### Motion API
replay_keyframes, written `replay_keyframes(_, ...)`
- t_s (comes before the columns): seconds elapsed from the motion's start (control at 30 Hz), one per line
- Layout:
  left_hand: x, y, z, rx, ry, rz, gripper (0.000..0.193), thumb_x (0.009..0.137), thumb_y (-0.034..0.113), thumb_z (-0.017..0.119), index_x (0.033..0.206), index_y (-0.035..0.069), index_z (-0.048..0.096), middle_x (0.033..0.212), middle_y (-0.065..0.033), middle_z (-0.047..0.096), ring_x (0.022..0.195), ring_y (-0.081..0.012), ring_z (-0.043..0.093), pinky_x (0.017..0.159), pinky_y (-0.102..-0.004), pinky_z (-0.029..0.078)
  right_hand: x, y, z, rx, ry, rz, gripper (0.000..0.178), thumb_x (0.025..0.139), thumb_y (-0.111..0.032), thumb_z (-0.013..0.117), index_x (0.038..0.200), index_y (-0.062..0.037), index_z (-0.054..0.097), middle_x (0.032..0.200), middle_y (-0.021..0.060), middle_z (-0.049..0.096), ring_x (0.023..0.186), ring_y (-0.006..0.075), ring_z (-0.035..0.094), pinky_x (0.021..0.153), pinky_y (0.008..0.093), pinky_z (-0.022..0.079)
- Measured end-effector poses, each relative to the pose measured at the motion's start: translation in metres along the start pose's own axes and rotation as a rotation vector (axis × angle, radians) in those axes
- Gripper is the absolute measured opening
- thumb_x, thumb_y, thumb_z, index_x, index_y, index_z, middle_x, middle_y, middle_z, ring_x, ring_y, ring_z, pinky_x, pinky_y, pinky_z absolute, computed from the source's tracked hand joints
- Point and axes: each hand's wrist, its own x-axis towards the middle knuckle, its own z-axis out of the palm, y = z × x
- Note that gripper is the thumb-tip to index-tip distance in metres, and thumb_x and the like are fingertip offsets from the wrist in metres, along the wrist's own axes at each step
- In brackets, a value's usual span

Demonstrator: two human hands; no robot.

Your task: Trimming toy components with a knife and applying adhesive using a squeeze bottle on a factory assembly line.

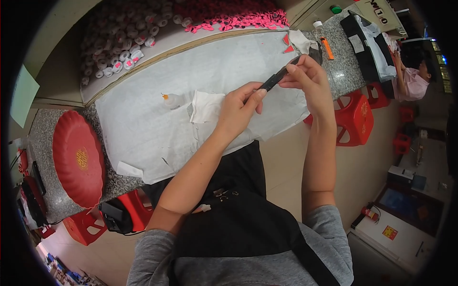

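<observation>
Both of my hands are closed on a slim black tool (274, 82), which looks like a utility knife, raised at a slant over the paper-covered bench. My left hand (238, 106) grips its lower end, while my right hand (307, 78) pinches the upper end between thumb and fingers. Fingers partly cover the tool, so its tip is hard to make out. Left of my left hand lies a folded white cloth (206, 107). Beside the cloth is a small translucent bottle (172, 101) with an orange tip. Two small red pieces (287, 44) lie beyond my right hand.
White paper (148, 114) covers the bench. At the back, a ledge bears heaps of white rounded pieces (126, 62) and pink pieces (238, 21). A red scalloped tray (90, 171) stands left. An orange tool (327, 48) and black bin (365, 52) are right, near red stools (355, 119) and a co-worker (414, 82).
</observation>
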Motion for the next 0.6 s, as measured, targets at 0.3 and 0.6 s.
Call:
replay_keyframes(0.3, -0.0004, 0.0029, 0.0018, 0.044, 0.091, 0.019, 0.019, 0.080, 0.019, 0.052, 0.088, 0.003, 0.057, 0.050, 0.0024, 0.046, 0.047, -0.0036, 0.039, 0.045, -0.0197, 0.029, 0.0015, -0.0026, 0.0032, -0.036, 0.043, -0.009, 0.010, 0.078, -0.008, 0.052, 0.074, -0.0031, 0.044, 0.071, 0.0062, 0.055, 0.061, 0.0138, 0.059, 0.056, 0.0228, 0.050)
replay_keyframes(0.6, -0.0006, 0.0047, 0.0017, 0.012, 0.079, -0.003, 0.019, 0.080, 0.019, 0.053, 0.090, 0.004, 0.058, 0.051, 0.0027, 0.048, 0.048, -0.0032, 0.040, 0.046, -0.0191, 0.029, 0.0009, -0.0065, 0.0032, -0.094, 0.027, -0.011, 0.007, 0.079, -0.008, 0.050, 0.078, -0.0023, 0.045, 0.072, 0.0059, 0.054, 0.062, 0.0133, 0.058, 0.057, 0.0226, 0.050)
